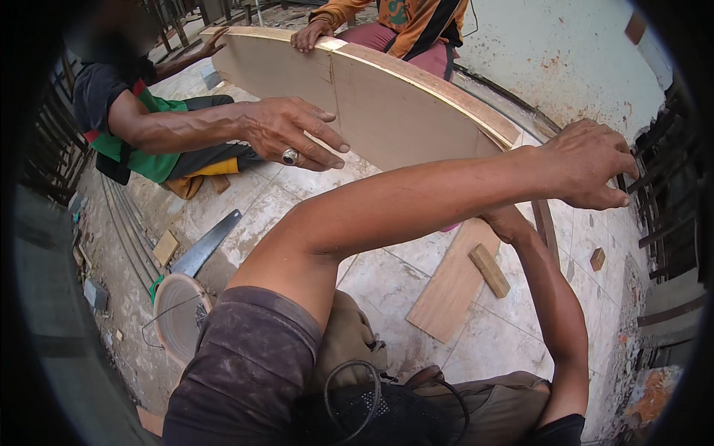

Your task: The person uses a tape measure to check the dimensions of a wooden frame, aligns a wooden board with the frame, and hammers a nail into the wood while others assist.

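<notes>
My left arm crosses in front of me to the right. At its end, my left hand (591,165) hangs in the air with bent fingers and the thumb apart, nothing visible in it. My right hand (506,221) is low under my left forearm, its fingers hidden. It is beside a flat plywood strip (446,290) on the tiles, where a small wood block (489,270) lies. A narrow brown wooden strip (545,229) is by my right wrist. Ahead, a long wooden panel (379,111) stands on edge, its near end close to my left hand.
A co-worker's ringed hand (297,137) reaches in from the left, fingers spread. Another person's hand (312,35) rests on the panel's top. A handsaw (207,244) and a bucket (178,316) are at left. One more wood block (597,259) lies near the right-hand rubble.
</notes>
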`<move>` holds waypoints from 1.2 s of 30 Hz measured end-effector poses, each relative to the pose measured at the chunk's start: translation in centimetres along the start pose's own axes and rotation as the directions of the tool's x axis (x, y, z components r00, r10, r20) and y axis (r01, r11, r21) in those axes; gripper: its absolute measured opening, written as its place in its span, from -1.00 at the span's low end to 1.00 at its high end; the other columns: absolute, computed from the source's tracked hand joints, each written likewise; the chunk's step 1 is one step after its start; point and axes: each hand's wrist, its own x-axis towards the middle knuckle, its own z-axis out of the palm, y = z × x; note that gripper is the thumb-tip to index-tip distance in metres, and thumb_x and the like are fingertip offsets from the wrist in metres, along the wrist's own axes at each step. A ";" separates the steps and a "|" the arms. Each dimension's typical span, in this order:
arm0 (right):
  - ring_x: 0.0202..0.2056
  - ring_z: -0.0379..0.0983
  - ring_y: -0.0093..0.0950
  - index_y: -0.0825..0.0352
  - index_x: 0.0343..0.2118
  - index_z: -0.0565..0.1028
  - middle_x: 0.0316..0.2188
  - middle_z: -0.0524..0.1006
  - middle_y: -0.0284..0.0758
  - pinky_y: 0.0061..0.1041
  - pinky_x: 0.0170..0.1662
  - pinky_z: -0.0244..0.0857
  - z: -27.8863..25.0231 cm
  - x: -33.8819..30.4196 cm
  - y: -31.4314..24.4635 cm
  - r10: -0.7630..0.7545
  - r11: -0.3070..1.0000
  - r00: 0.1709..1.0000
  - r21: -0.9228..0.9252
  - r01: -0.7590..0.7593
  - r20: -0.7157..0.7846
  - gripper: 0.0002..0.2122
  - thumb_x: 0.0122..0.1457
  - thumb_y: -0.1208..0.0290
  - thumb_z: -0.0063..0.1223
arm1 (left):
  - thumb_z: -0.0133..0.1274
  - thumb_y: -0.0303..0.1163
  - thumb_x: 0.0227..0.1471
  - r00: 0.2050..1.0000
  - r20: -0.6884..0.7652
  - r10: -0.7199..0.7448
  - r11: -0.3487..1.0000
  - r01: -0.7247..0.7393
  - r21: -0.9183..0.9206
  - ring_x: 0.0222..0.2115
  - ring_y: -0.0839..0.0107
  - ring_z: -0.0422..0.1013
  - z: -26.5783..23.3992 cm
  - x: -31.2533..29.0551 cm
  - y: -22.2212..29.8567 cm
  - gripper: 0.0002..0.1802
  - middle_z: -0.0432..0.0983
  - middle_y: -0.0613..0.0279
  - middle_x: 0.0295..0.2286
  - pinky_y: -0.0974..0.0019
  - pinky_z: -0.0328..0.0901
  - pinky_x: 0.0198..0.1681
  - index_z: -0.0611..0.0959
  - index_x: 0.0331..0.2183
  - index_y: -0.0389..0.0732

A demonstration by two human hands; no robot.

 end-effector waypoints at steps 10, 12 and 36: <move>-0.09 0.65 -0.28 0.52 0.27 0.20 -0.07 0.59 -0.04 -0.29 0.08 0.56 14.0 8.5 -6.6 -0.235 0.876 0.972 0.440 0.198 0.031 -0.24 0.12 0.36 0.44 | 0.32 -0.21 -0.07 0.914 0.271 0.303 0.952 -0.276 -0.134 0.00 0.15 0.50 -3.4 -4.7 9.4 -0.67 0.62 0.15 -0.13 0.04 0.33 0.12 0.78 -0.22 -0.10; 0.00 0.63 -0.21 0.51 0.29 0.19 0.03 0.54 -0.01 -0.20 0.18 0.53 15.7 9.5 -7.1 -0.216 0.815 0.976 0.553 0.170 0.019 -0.22 0.15 0.30 0.44 | 0.31 -0.20 -0.06 0.926 0.312 0.215 0.976 -0.192 -0.101 0.01 0.15 0.49 -4.2 -5.2 8.4 -0.66 0.61 0.15 -0.12 0.04 0.33 0.12 0.78 -0.20 -0.09; -0.08 0.62 -0.34 0.39 0.07 0.53 -0.10 0.63 -0.19 -0.33 -0.04 0.54 9.9 -5.1 12.5 0.602 0.798 0.782 -0.079 -0.598 0.162 -0.59 0.29 0.22 0.26 | 0.33 0.40 -0.17 0.832 0.295 -0.470 0.808 0.271 0.523 0.35 0.07 0.18 -4.3 -10.0 -14.5 0.11 0.34 0.06 0.27 -0.24 -0.07 0.44 0.44 0.32 0.06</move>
